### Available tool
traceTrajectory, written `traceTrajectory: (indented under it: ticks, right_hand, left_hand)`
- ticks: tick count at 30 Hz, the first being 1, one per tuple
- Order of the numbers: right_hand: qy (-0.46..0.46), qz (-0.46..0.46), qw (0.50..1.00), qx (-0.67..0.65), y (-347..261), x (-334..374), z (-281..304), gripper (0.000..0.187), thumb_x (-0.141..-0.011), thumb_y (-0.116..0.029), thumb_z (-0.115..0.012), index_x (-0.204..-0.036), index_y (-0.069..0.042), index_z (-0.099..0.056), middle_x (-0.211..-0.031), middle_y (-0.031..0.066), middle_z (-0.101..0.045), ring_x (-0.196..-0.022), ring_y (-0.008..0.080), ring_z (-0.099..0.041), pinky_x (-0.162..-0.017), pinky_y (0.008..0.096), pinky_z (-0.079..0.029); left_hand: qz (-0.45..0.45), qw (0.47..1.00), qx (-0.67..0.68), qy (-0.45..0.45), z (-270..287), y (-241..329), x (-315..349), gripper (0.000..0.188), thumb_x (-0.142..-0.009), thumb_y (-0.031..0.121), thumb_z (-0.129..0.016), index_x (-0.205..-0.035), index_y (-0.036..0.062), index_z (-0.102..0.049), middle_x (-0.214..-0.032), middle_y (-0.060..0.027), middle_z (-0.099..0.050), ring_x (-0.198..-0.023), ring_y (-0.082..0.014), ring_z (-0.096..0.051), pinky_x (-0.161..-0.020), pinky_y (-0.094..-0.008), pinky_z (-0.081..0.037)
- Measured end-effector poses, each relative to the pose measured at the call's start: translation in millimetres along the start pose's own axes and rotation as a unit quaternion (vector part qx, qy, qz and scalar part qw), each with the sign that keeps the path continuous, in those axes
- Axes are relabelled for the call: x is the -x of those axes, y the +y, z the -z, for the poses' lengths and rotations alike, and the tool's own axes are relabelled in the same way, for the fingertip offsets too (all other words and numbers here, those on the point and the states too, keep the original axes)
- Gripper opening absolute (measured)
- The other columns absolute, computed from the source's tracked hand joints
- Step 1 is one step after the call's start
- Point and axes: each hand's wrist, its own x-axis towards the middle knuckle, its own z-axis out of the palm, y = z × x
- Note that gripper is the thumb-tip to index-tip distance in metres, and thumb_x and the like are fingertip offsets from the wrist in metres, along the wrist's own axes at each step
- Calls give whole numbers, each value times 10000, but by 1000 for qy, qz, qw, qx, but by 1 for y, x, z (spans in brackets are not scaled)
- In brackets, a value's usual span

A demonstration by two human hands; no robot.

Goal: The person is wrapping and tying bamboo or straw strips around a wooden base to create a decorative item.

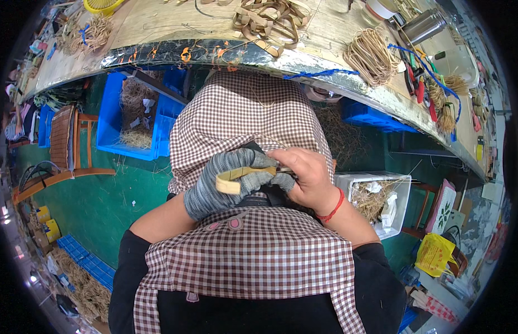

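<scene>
My left hand [211, 181], in a grey knitted glove, is closed round a flat, tan curved strip [229, 186] that looks like bamboo or cane. One end of the strip bends out in a hook beside the gloved fingers. Bare and with a red cord at the wrist, my right hand [310, 177] presses its fingertips together against the glove's fingertips, near the strip's other end. What lies between those fingers is hidden. A thin pale strand shows just above them. Both hands are over my lap, in front of a brown-and-white checked apron [248, 111].
A wooden workbench [175, 22] crosses ahead, bearing looped tan strips [270, 25], a coil of cane [372, 55], pliers [419, 89] and a metal flask [425, 26]. Blue crate [107, 122] and a chair [64, 139] stand left; a white bin [404, 214] of scraps sits right.
</scene>
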Motion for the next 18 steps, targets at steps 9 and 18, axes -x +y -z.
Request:
traceTrajectory:
  ticks: [9, 18]
  right_hand:
    - [-40, 7, 995, 92, -7, 0, 2, 478, -672, -59, -648, -1149, -80, -621, -780, 70, -618, -684, 270, -610, -567, 394, -482]
    - [35, 31, 995, 85, 1, 2, 1, 350, -724, -138, -688, -1054, -57, -608, -834, 125, -673, -742, 311, -663, -638, 382, -526]
  left_hand:
    - [-175, 958, -228, -15, 2, -10, -3, 436, -801, 309, -728, -1157, 75, -636, -1056, -77, -675, -943, -227, -657, -803, -317, -548]
    - [-46, 997, -36, 51, 6, 12, 4, 224, -832, 219, -748, -982, 60, -699, -919, -76, -703, -814, -188, -686, -717, -288, -558]
